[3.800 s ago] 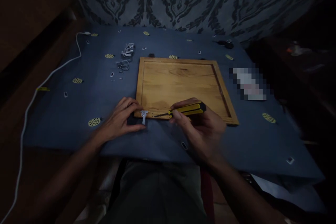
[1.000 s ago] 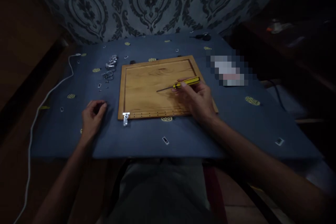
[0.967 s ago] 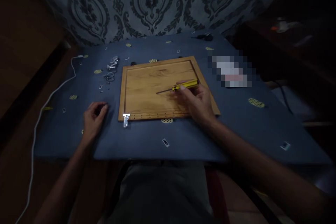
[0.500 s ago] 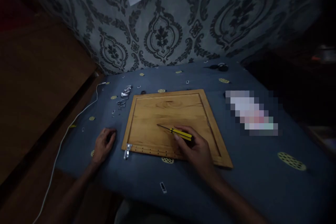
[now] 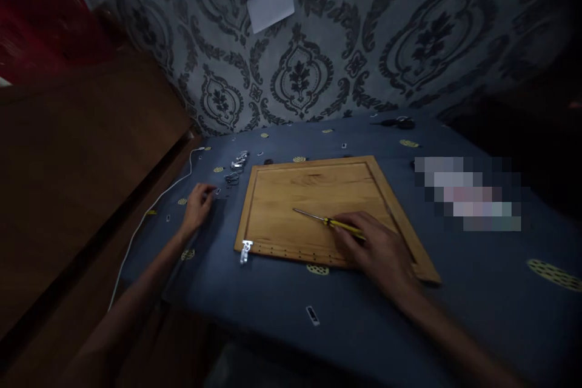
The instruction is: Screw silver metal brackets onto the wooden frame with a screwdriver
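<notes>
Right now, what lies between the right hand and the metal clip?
In the head view, a row of small dark holes along the wooden panel's near edge.

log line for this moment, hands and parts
left hand: near small metal parts | right hand: holding screwdriver over wooden panel | metal bracket: at panel's near-left corner

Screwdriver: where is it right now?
In the head view, the screwdriver is just right of centre, held in the right hand over the wooden board, pointing left.
</notes>
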